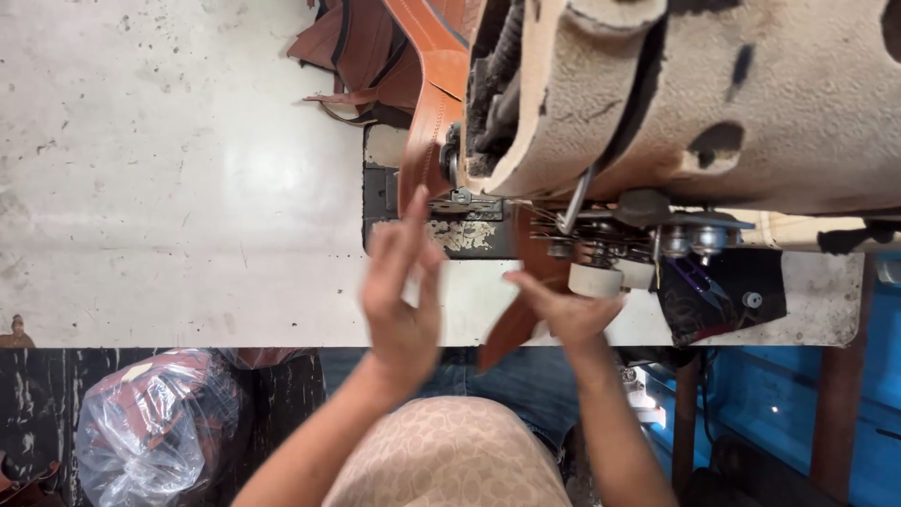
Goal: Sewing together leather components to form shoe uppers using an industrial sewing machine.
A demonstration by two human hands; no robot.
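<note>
A long brown leather strap (434, 103) runs from the far pile, under the needle area of a worn beige sewing machine (713, 94), and hangs over the table's near edge. My right hand (563, 310) pinches the strap's near end just in front of the machine's presser foot (568, 225). My left hand (402, 282) is raised to the left of the strap, fingers apart and slightly blurred, with its fingertips close to the strap by the needle plate (460, 225).
More brown leather pieces (361, 56) lie piled at the back of the white worktable (169, 169). A clear plastic bag (155, 422) of reddish-brown pieces sits on the floor at left. Blue framework (798, 394) shows at lower right.
</note>
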